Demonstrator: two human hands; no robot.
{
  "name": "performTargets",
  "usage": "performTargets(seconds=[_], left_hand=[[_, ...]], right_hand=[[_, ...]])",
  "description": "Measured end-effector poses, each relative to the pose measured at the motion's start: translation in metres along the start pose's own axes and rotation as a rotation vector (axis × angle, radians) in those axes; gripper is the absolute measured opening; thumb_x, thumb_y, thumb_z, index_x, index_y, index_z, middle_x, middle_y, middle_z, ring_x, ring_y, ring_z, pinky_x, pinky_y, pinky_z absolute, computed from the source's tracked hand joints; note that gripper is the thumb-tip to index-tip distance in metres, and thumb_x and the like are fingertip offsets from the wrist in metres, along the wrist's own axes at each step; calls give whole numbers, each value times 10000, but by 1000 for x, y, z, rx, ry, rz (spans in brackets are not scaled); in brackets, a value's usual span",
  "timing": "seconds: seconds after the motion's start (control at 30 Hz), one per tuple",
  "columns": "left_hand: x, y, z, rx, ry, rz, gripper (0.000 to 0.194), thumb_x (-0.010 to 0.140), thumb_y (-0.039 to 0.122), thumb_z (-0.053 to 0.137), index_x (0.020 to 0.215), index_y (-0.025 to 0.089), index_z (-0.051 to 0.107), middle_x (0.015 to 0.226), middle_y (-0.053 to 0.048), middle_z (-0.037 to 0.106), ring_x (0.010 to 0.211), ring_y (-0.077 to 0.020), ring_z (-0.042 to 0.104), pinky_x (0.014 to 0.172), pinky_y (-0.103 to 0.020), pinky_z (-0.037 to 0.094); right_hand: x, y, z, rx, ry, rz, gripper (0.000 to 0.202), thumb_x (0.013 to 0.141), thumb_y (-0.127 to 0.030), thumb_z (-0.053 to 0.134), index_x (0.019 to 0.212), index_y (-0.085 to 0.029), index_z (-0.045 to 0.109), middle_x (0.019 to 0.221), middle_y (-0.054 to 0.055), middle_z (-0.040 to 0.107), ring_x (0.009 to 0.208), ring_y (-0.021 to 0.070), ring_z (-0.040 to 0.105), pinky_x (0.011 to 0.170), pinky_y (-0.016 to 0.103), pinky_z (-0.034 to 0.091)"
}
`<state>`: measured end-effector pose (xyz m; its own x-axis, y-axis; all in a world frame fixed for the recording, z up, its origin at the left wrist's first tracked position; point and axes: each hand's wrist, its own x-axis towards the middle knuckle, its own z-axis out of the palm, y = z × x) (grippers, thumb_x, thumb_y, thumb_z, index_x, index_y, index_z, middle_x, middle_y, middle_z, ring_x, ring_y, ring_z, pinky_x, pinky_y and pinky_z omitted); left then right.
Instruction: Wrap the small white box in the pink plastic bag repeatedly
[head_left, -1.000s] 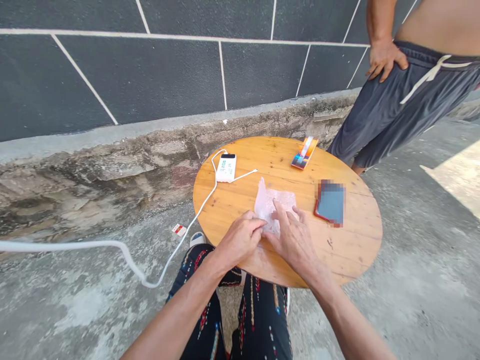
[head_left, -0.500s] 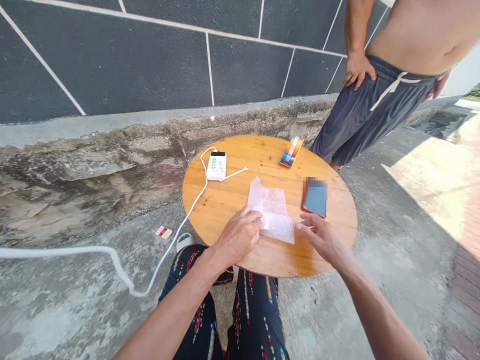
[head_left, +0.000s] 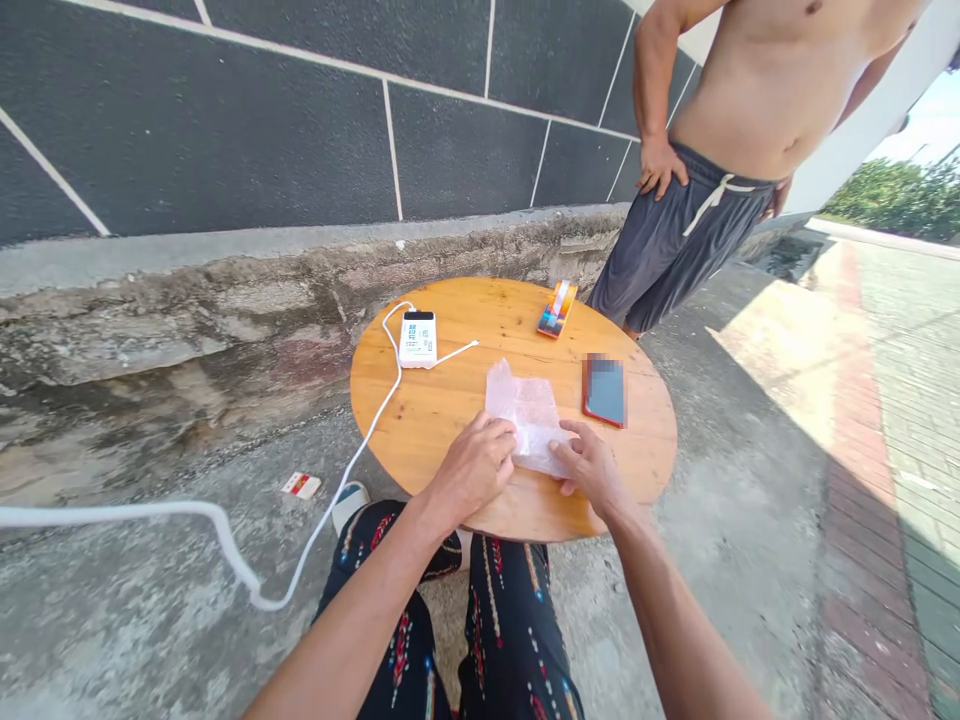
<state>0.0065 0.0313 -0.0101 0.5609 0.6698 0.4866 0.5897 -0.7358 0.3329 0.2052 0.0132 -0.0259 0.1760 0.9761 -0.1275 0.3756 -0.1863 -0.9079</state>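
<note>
A sheet of translucent bubble wrap (head_left: 534, 402) lies partly folded near the front of the round wooden table (head_left: 427, 430). My left hand (head_left: 480, 462) has its fingers closed on the left edge of the wrap. At the right edge, my right hand (head_left: 589, 462) has its thumb on top of the wrap and its fingers curled at the border, pinching it. A phone in a red case (head_left: 604, 390) lies just beyond my right hand.
On the table are a white box-shaped device (head_left: 418, 340) with a white cable (head_left: 382, 408) running off left, and an orange and blue packet (head_left: 557, 309). A person in grey shorts (head_left: 660, 235) stands behind at the right. A small red-and-white packet (head_left: 301, 486) lies on the ground.
My right hand has moved left onto the wrap's right edge and closed on it. My left hand stays on the wrap. The view has shifted right.
</note>
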Motion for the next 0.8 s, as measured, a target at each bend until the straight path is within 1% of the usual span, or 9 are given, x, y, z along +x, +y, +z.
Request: performTargets(seconds=[0.13, 0.27, 0.33, 0.47, 0.53, 0.6, 0.7, 0.73, 0.8], left_hand=[[0, -1, 0, -26, -6, -1, 193, 777, 27, 464, 748, 170, 591, 937, -48, 616, 958, -196, 507, 862, -336, 457], [1, -1, -1, -30, -9, -7, 191, 778, 30, 463, 750, 172, 588, 943, -46, 615, 957, -196, 505, 863, -337, 449], [2, -2, -1, -27, -20, -1, 190, 771, 28, 464, 740, 174, 582, 933, -45, 612, 953, -195, 503, 865, -336, 443], [5, -1, -3, 15, -61, 4, 167, 761, 41, 470, 731, 174, 566, 922, -43, 607, 927, -197, 493, 850, -342, 437], [6, -1, -4, 42, -79, -4, 161, 761, 47, 468, 732, 175, 562, 925, -44, 604, 923, -202, 489, 838, -346, 435], [6, 1, -6, 50, -94, -6, 156, 764, 52, 470, 730, 176, 558, 928, -44, 601, 922, -202, 489, 829, -344, 436], [5, 1, -8, 38, -103, 3, 151, 774, 55, 472, 739, 173, 560, 938, -44, 598, 937, -201, 489, 840, -342, 438], [5, 1, -8, 37, -104, 7, 148, 775, 55, 476, 745, 172, 561, 943, -46, 597, 947, -202, 486, 849, -344, 439], [5, 1, -8, 38, -107, 8, 137, 772, 58, 488, 753, 170, 565, 952, -48, 595, 961, -206, 482, 862, -349, 439]], right_hand=[[1, -9, 7, 69, 27, 1, 598, 738, -375, 603, 1260, -175, 389, 750, -21, 551, 462, 107, 534, 315, 207, 430], [9, -4, 13, 66, 41, -61, 654, 723, -319, 603, 1309, -175, 352, 752, -9, 553, 511, 131, 544, 354, 232, 456], [14, -2, 16, -45, 77, -117, 658, 721, -286, 582, 1324, -162, 350, 723, -18, 552, 526, 135, 546, 402, 236, 459], [24, -8, 20, -328, 182, -246, 631, 678, -208, 558, 1287, -115, 421, 661, -32, 541, 600, 147, 556, 578, 268, 471], [26, -13, 22, -359, 177, -251, 636, 665, -194, 550, 1284, -114, 429, 661, -31, 545, 627, 155, 559, 619, 282, 469], [27, -18, 23, -278, 127, -205, 654, 676, -212, 546, 1306, -119, 398, 668, -33, 551, 609, 154, 560, 581, 272, 466], [24, -22, 22, -42, 40, -117, 664, 740, -295, 527, 1351, -135, 322, 690, -33, 552, 572, 155, 568, 485, 254, 458], [23, -22, 22, 16, 27, -111, 662, 758, -321, 521, 1357, -136, 309, 699, -30, 553, 581, 159, 577, 479, 256, 463], [19, -24, 22, 48, 42, -149, 653, 772, -339, 520, 1353, -122, 315, 696, -25, 554, 609, 168, 587, 506, 270, 479]])
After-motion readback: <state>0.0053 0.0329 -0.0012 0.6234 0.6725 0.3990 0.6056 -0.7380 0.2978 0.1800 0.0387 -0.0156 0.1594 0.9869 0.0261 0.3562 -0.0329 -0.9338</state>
